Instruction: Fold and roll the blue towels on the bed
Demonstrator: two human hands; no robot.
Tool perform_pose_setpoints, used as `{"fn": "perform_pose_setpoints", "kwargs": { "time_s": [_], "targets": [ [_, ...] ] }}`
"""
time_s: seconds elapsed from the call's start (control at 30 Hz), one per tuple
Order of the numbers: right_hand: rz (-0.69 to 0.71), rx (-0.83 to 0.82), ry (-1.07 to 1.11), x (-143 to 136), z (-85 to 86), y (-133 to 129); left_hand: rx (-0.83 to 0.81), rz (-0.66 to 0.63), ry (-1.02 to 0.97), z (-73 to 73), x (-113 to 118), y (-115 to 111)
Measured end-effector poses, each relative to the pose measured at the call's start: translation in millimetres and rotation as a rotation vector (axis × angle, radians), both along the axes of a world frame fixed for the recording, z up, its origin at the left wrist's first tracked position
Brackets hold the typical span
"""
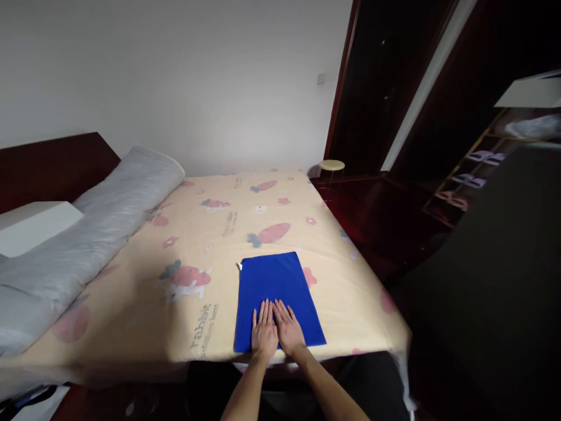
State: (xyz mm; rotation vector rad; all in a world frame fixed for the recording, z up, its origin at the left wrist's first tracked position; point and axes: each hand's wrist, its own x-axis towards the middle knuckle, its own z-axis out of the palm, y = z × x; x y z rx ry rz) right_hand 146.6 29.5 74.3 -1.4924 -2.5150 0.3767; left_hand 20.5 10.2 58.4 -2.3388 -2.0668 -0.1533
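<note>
A blue cloth [274, 280] lies spread flat near the front edge of the bed, with a small white tag [239, 266] at its far left corner. My left hand [265, 331] rests palm down on the cloth's near part, fingers stretched out and pointing away from me. Right beside it, my right hand [288, 328] also lies flat on the cloth, its index finger close to the left hand. Neither hand grips anything. Under the cloth is a cream bedsheet [228, 245] printed with carrots, rabbits and flowers.
A rolled grey quilt [109, 204] lies along the bed's left side, near a white box [37, 227] and the dark headboard [56, 164]. Beyond the bed's far right corner stands a round stool [332, 165]. A shoe rack [467, 169] is at the right, partly behind a dark shape [495, 275].
</note>
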Motion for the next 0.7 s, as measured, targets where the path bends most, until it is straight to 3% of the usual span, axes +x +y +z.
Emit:
{"fn": "perform_pose_setpoints", "kwargs": {
  "time_s": [0.7],
  "targets": [
    [-0.012,0.004,0.031,-0.9,4.4,-1.6,0.018,-0.017,-0.068,6.0,-1.8,-2.0]
  ]
}}
